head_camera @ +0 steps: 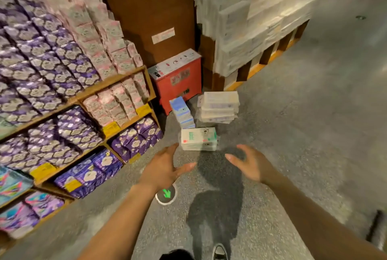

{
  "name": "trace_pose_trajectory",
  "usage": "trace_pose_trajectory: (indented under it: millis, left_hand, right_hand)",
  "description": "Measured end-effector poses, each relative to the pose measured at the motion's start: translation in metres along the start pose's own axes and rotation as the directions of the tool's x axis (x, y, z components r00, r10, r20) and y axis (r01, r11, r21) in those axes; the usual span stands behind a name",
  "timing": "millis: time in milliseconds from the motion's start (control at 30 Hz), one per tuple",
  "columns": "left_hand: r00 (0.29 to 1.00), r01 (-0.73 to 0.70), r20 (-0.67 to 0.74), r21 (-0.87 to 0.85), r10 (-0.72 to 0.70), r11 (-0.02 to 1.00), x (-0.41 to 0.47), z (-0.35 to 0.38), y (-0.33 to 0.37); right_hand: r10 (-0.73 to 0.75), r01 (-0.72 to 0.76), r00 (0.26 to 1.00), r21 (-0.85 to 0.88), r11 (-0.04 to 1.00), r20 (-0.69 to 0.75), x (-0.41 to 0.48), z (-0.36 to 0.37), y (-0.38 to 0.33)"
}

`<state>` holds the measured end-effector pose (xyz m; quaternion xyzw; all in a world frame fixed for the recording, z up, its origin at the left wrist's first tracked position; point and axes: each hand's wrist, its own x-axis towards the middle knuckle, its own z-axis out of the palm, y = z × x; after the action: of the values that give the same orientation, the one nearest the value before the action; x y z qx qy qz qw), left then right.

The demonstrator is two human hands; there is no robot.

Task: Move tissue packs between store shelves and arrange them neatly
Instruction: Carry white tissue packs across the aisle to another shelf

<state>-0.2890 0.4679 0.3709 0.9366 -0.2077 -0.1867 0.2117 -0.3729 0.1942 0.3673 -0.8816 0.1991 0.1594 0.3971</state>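
Both arms reach forward from the bottom of the frame and converge toward its middle. The left forearm rises bare from the lower left-centre, ending in the left hand just left of centre. Its fingers are straight and spread, the thumb points right, and it holds nothing. The right forearm comes up from the lower right corner. The right hand sits just right of centre, fingers spread and loosely curved, palm turned toward the other hand, also empty. The hands are apart, at about the same height.
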Motion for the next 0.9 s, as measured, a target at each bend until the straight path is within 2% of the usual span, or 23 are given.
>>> trace_pose_trajectory:
  millis: [300, 500, 567, 667, 767, 900]
  left_hand:
    - [0.998, -0.021, 0.064, -0.024, 0.023, 0.999, 0.208, -0.026, -0.063]
    - [0.993, -0.031, 0.119, 0.098, 0.019, 0.995, 0.359, 0.000, -0.114]
    - [0.992, -0.065, 0.123, 0.211, 0.040, 0.975, 0.404, 0.028, -0.136]
    - [0.991, -0.091, 0.119, 0.276, 0.060, 0.957, 0.479, 0.091, -0.178]
    - [0.994, -0.079, 0.099, 0.284, 0.053, 0.956, 0.556, 0.168, -0.225]
    - [0.995, 0.013, 0.097, 0.224, -0.036, 0.975, 0.645, 0.282, -0.292]
  right_hand:
    - [0.078, -0.081, 0.996, -0.075, 0.994, -0.039, 0.208, -0.016, -0.044]
    - [0.145, -0.149, 0.988, -0.105, 0.983, -0.048, 0.357, 0.001, -0.029]
    - [0.142, -0.143, 0.990, -0.174, 0.974, -0.018, 0.408, 0.018, -0.010]
    - [0.111, -0.103, 0.994, -0.262, 0.959, 0.015, 0.491, 0.053, 0.035]
    - [0.121, -0.103, 0.991, -0.284, 0.953, 0.048, 0.578, 0.098, 0.093]
    - [0.148, -0.130, 0.988, -0.293, 0.947, 0.041, 0.685, 0.163, 0.179]
